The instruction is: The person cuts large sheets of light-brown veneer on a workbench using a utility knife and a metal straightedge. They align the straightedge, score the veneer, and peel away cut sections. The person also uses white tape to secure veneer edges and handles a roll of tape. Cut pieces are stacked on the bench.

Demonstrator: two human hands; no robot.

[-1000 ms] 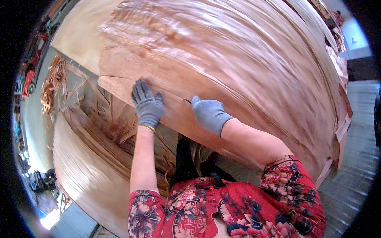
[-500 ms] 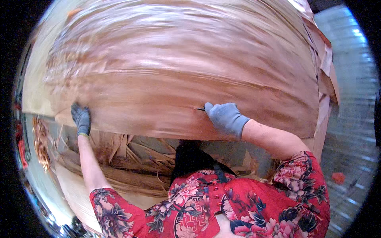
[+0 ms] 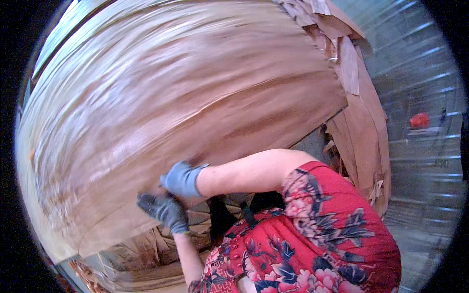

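A broad, thin brown sheet with wood-like grain, apparently veneer [image 3: 210, 73], spreads across the work surface in front of me, rippled in places. My right hand [image 3: 181, 178], in a blue-grey glove, is closed low over the sheet near its front edge. A thin dark pointed tool shows in its grip, mostly hidden now. Just below and to the left is my left hand [image 3: 163, 211], in a darker grey glove, with its fingers stretched out along the sheet's near edge. The two hands are close together, and the left one is somewhat blurred.
Torn and overlapping brown sheet pieces [image 3: 361, 112] hang along the right side. Crumpled brown strips [image 3: 141, 251] lie below the front edge, close to my legs. Further right is a grey ridged surface with a red object [image 3: 419, 120] on it.
My right hand has swept left and nearer to me, with the tool, beside my left hand. The view has turned, so the sheet now slants and more of the right side shows.
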